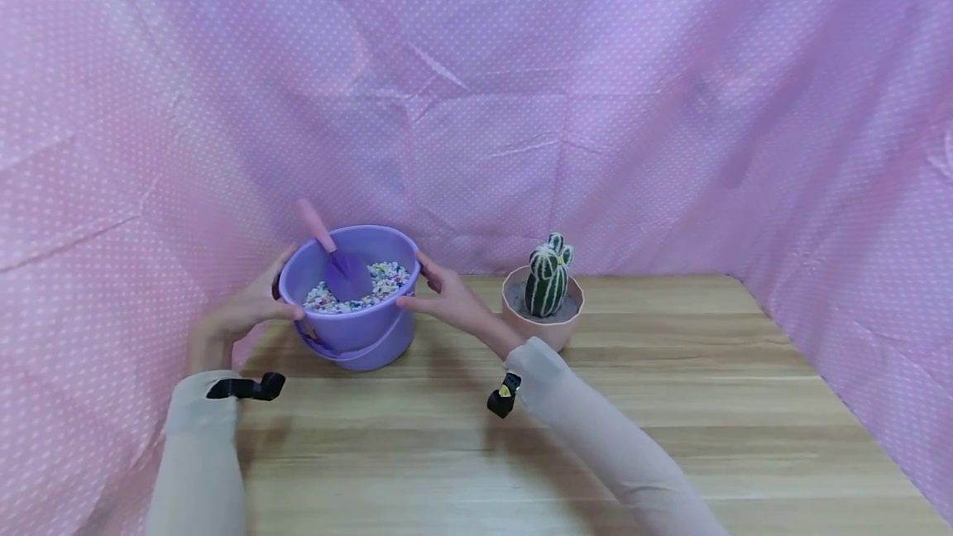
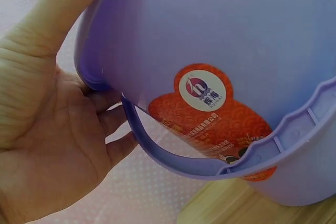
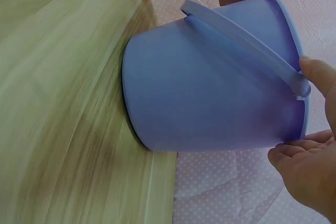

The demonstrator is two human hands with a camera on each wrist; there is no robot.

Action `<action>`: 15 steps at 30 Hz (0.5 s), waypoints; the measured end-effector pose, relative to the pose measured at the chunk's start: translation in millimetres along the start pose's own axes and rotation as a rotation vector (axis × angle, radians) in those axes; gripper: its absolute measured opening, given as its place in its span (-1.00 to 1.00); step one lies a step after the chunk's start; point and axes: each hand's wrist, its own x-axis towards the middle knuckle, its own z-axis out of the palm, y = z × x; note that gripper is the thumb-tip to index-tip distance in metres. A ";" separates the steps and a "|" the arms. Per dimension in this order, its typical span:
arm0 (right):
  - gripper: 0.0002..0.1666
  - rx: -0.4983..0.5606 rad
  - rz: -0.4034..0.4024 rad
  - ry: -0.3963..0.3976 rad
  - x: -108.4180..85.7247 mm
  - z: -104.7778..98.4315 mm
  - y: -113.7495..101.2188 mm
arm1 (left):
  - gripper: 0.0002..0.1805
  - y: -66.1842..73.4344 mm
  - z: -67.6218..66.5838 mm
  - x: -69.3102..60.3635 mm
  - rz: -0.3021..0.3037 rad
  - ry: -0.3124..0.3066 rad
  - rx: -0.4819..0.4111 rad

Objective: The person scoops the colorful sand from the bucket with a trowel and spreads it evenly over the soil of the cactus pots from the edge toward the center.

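Observation:
A purple bucket (image 1: 353, 332) stands at the left of the table in the head view, its handle hanging down in front. Small multicoloured pellets (image 1: 387, 277) lie inside. Stuck among them is a toy shovel (image 1: 347, 278) with a purple blade and a pink handle leaning over the back rim. My left hand (image 1: 249, 303) grips the rim from the left, thumb in front and fingers behind. On the opposite side my right hand (image 1: 452, 298) holds the rim between thumb and fingers. An orange-red label (image 2: 205, 119) shows on the bucket's wall in the left wrist view.
A knitted-looking green cactus (image 1: 547, 286) in a pale pink pot (image 1: 532, 331) stands right of the bucket, just beyond my right forearm. Pink dotted cloth (image 1: 476, 131) hangs behind and at both sides of the wooden table (image 1: 692, 354).

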 end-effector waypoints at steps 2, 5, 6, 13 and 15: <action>0.06 -0.021 -0.002 0.007 -4.6 -4.3 0.0 | 0.29 1.4 3.7 4.1 -0.002 -0.010 0.003; 0.05 -0.064 -0.006 0.019 -11.9 -11.2 -0.1 | 0.30 4.1 10.7 9.3 -0.014 -0.011 0.017; 0.05 -0.079 -0.002 0.024 -14.8 -13.7 -0.4 | 0.30 4.9 13.7 11.2 -0.015 -0.011 0.019; 0.06 -0.086 0.051 0.034 -37.0 -34.0 -1.4 | 0.28 9.5 37.5 27.5 -0.016 -0.025 0.005; 0.08 -0.046 0.080 0.015 -43.1 -41.3 -2.6 | 0.29 10.7 43.6 31.0 -0.025 -0.012 0.023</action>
